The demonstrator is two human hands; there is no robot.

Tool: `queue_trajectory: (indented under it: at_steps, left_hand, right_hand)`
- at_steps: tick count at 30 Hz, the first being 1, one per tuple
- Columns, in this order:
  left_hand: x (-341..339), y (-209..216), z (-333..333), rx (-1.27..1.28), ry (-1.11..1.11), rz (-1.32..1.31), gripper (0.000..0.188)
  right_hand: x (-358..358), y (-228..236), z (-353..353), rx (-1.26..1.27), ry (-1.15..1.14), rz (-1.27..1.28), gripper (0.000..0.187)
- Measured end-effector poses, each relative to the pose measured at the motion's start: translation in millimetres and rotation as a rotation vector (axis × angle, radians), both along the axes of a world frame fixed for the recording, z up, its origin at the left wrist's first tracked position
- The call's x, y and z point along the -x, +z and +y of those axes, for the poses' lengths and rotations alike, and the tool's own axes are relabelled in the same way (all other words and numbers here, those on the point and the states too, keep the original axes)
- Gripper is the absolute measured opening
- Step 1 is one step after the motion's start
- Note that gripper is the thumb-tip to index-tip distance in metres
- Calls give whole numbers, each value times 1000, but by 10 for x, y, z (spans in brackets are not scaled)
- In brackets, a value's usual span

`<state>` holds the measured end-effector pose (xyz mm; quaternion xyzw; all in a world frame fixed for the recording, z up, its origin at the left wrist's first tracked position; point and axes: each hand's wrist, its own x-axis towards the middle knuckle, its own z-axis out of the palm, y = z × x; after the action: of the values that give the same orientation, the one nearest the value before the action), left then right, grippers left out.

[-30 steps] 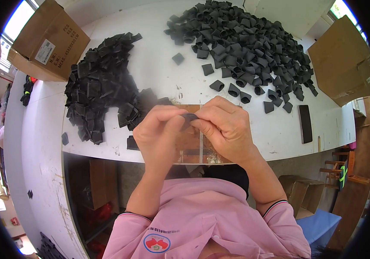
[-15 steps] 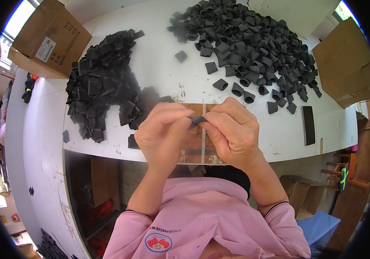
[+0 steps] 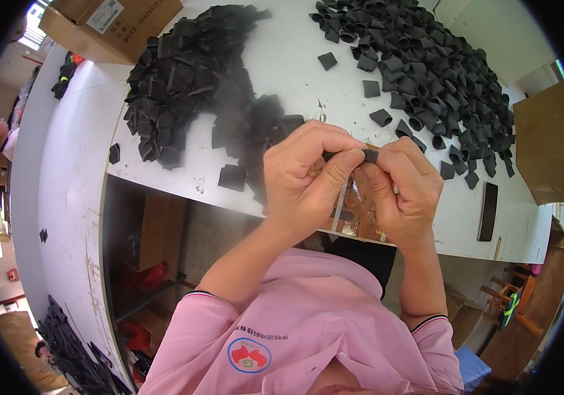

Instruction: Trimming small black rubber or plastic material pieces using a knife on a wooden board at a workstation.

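Observation:
Pinched between both hands is a small black fabric piece (image 3: 370, 155), mostly covered by the fingers. My left hand (image 3: 311, 174) grips its left end between thumb and forefinger. My right hand (image 3: 405, 191) holds the other end with thumb and curled fingers. Both hands are over a brown, tape-covered board (image 3: 359, 209) at the table's front edge. To the left spreads a heap of flat black fabric pieces (image 3: 176, 79), its near end beside my left hand. On the right, beyond my right hand, lies a large heap of short, open black sleeves (image 3: 427, 62).
A cardboard box (image 3: 114, 29) stands at the far left, another box (image 3: 545, 141) at the right. A dark flat phone-like slab (image 3: 488, 212) lies at the right front of the white table (image 3: 282, 72). Wooden stools (image 3: 519, 299) stand below right. People are visible at the far left.
The whole view has shifted, so table and heaps sit higher and further right. Both hands still hold the black piece; my left thumb now presses along it.

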<state>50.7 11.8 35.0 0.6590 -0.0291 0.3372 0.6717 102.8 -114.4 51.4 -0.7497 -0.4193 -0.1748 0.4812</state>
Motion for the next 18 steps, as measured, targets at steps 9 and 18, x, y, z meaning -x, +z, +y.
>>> queue_trajectory:
  at_steps: [9,18]
  left_hand:
    - [850,-898,924,-849,460,669,39]
    - [935,-1231,1113,-1412,370,605,19]
  right_hand:
    - [-37,-133,-267,-312,-317,630,19]
    - [639,-667,-70,51,114,876,9]
